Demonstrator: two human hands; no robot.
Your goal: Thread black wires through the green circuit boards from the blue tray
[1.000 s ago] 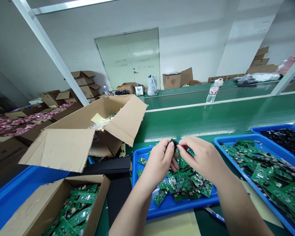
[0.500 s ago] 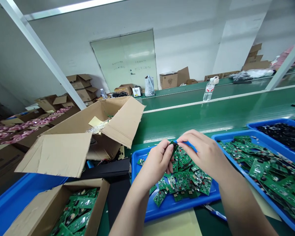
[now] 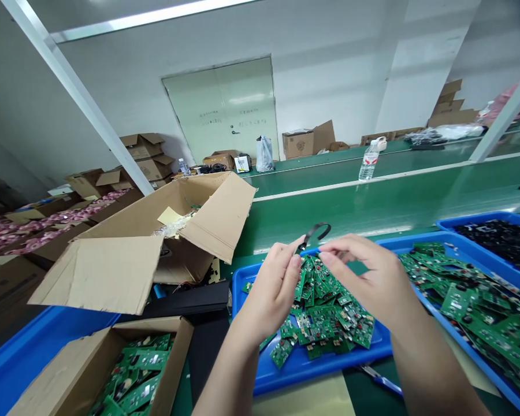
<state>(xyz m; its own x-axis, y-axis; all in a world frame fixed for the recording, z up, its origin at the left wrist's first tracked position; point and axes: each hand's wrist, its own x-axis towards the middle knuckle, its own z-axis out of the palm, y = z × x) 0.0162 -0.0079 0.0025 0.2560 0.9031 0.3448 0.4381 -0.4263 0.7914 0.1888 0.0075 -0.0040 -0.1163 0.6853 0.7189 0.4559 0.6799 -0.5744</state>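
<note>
Strip of black flexible material, bent in a curl, rises in the head view from the left hand, where thumb and forefinger grasp its lower end. Half a second ago, a green board corner showed there and the right hand pinched close to it; now this hand is apart, its fingers loosely bent and released. Whether the left hand also keeps that board, I cannot tell well. Below, printed circuit boards lie heaped in a blue plastic tray. The water bottle has a label with red marks, the carton a printed emblem, the double door handwritten lines; all are too small for reading.
</note>
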